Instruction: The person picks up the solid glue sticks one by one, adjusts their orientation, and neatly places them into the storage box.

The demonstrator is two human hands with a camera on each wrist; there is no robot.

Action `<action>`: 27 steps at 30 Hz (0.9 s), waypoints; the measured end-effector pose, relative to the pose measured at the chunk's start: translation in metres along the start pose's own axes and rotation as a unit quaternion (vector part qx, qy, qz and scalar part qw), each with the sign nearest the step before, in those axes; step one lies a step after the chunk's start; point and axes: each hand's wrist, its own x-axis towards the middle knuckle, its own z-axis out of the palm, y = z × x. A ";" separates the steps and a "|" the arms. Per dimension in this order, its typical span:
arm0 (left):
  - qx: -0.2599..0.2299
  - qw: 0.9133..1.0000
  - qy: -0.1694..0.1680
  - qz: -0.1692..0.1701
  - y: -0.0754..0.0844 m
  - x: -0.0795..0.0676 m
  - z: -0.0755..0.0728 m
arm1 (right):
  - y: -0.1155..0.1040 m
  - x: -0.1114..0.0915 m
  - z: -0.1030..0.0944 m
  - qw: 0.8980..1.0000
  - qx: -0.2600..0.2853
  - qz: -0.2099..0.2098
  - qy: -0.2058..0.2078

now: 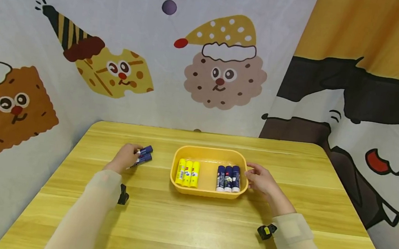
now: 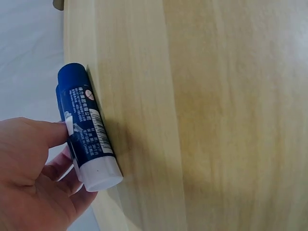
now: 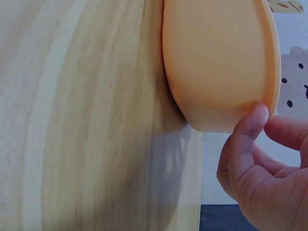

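Observation:
At the table's left, my left hand holds two dark blue glue sticks that lie slanted side by side. The left wrist view shows my thumb against the nearer glue stick, its white base toward me; the other is mostly hidden behind it. My right hand pinches the right end of a yellow-orange tray, thumb on the outer wall near the rim. Three yellow glue sticks lie in the tray's left part. Three dark blue glue sticks lie side by side in its right part.
The wooden table has rounded far corners. Behind it hangs a white cloth printed with cartoon snacks. A small black camera sits at the left wrist, and another camera at the right.

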 end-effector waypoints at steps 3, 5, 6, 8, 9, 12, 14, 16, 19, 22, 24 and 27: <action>-0.005 1.000 0.007 0.002 -0.003 0.000 0.001 | 0.000 0.000 0.000 1.000 -0.001 -0.001 -0.001; -0.008 1.000 0.014 0.003 -0.005 0.000 0.002 | 0.000 0.000 0.000 1.000 0.002 -0.001 -0.001; -0.013 1.000 0.016 0.002 -0.006 0.000 0.003 | 0.000 0.000 0.000 1.000 0.002 -0.001 -0.002; -0.023 0.999 0.023 0.001 -0.007 0.000 0.003 | 0.000 0.000 0.000 1.000 0.000 -0.001 -0.004; -0.028 0.999 0.028 0.000 -0.007 0.000 0.003 | 0.000 0.000 0.000 1.000 0.002 0.000 -0.003; -0.050 0.998 0.047 -0.004 -0.006 0.001 0.002 | 0.000 0.000 0.000 1.000 -0.002 0.001 -0.001; -0.058 0.996 0.064 -0.005 -0.006 0.001 0.001 | 0.001 0.000 0.000 1.000 -0.002 0.002 0.001; -0.073 0.994 0.076 -0.011 -0.006 0.001 0.001 | 0.001 0.000 0.000 1.000 -0.002 0.000 0.000; -0.090 0.992 0.090 -0.025 -0.005 0.001 0.000 | 0.001 0.000 0.001 1.000 0.003 0.001 0.000; -0.104 0.989 0.103 -0.039 -0.006 0.000 0.000 | 0.001 0.000 0.001 1.000 0.000 -0.001 -0.002; -0.111 0.986 0.115 -0.040 -0.006 -0.001 0.000 | 0.000 0.000 0.000 1.000 -0.002 0.001 -0.001; -0.126 0.982 0.142 -0.027 -0.004 -0.003 -0.001 | 0.000 -0.001 0.000 1.000 -0.004 0.001 -0.003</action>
